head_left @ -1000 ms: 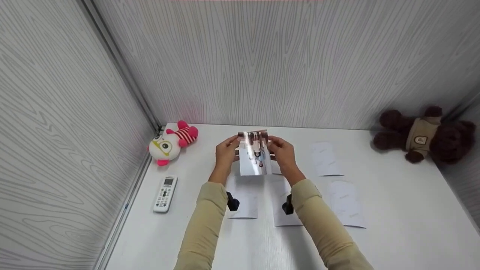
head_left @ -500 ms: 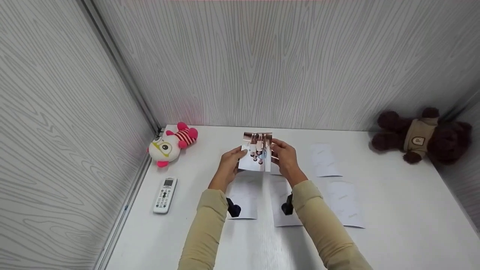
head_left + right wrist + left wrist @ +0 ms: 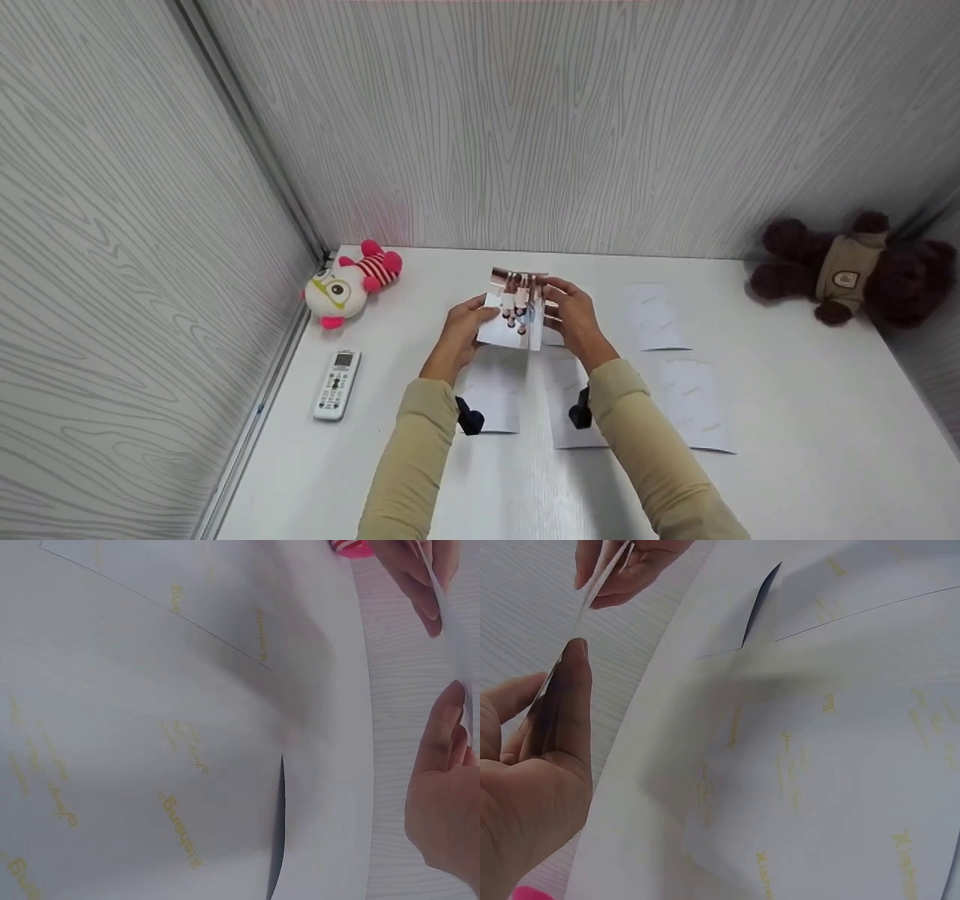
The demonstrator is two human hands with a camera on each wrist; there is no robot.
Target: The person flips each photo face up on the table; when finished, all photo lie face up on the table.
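Observation:
Both hands hold a glossy photo [image 3: 511, 311] above the white table, in the head view; the people pictured on it appear upside down. My left hand [image 3: 463, 330] pinches its left edge, thumb on the picture side and fingers behind. At the opposite edge my right hand [image 3: 576, 319] grips it between thumb and fingers. Edge-on, the photo [image 3: 600, 581] looks like a thin sheet in the left wrist view. Beneath the hands lie white sheets with yellow print, among them one sheet [image 3: 491, 397] below the left hand and another [image 3: 570, 405] near the right wrist.
More white sheets lie to the right, one farther back [image 3: 654, 319] and one nearer [image 3: 697, 405]. A pink-and-white plush toy [image 3: 349, 285] and a white remote control [image 3: 337, 385] are at the left. A brown teddy bear [image 3: 851, 270] lies at the back right against the walls.
My left hand has slid lower on the photo's left edge, its thumb now over the picture. The photo has tilted and shifted slightly right. My right hand stays at the right edge.

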